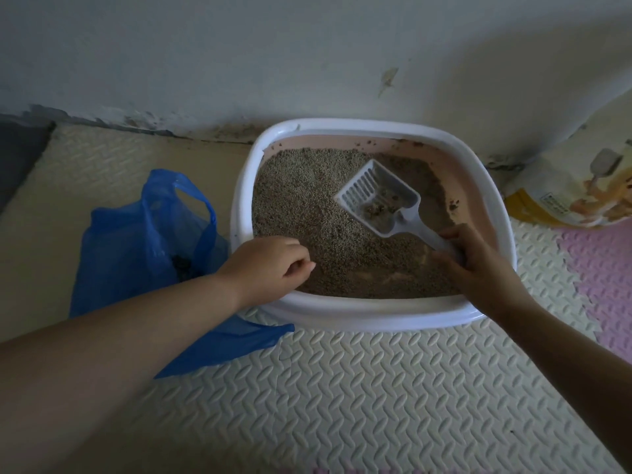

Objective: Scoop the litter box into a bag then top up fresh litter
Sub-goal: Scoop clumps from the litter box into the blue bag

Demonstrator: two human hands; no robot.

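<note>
A litter box [372, 321] with a white rim and pink inner wall stands against the wall, holding grey-brown litter [307, 200]. My right hand [478, 265] grips the handle of a white slotted scoop [376, 196], which lies over the litter with a few clumps in it. My left hand [270, 268] hovers over the box's front left corner, its fingers loosely curled and holding nothing. A blue plastic bag [136, 234] sits on the floor left of the box, with dark clumps inside.
A yellow and white litter sack [574, 186] leans at the right against the wall. The floor is cream foam mat [376, 388] with a pink tile [605, 275] at the right. The stained wall [307, 63] runs right behind the box.
</note>
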